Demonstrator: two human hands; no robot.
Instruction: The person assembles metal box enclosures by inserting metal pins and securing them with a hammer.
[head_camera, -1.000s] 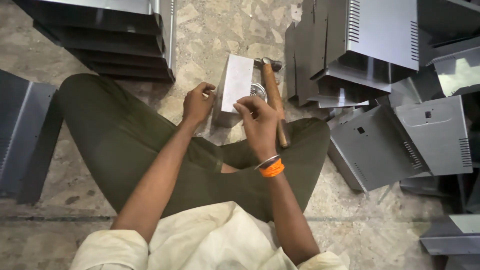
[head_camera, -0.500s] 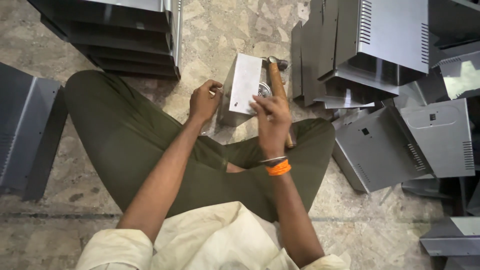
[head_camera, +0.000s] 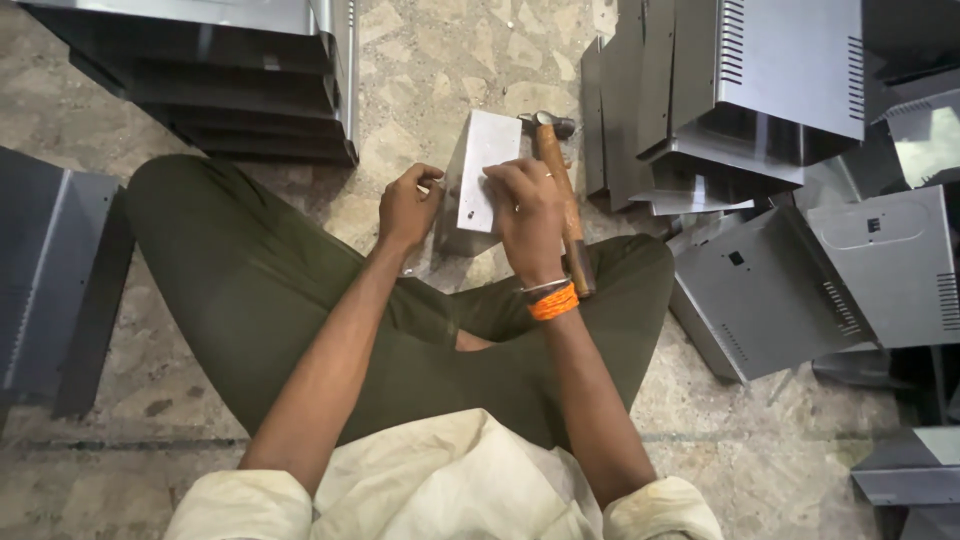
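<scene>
Item: small grey sheet-metal box panel (head_camera: 487, 170) — on stone floor (head_camera: 440, 60) just ahead of crossed legs, long axis running away from person, slightly tilted.
Right hand (head_camera: 527, 205): fingers curled over panel's right edge, grip closed on it.
Left hand (head_camera: 408, 205): fingers bent, touching panel's left side; whether grip fully closed — cannot tell.
Wooden-handled steel hammer (head_camera: 560, 190): lying on floor just right of panel, parallel to it, head far end; right hand nearer.
Surround: stacked dark metal casings (head_camera: 780, 90).
</scene>
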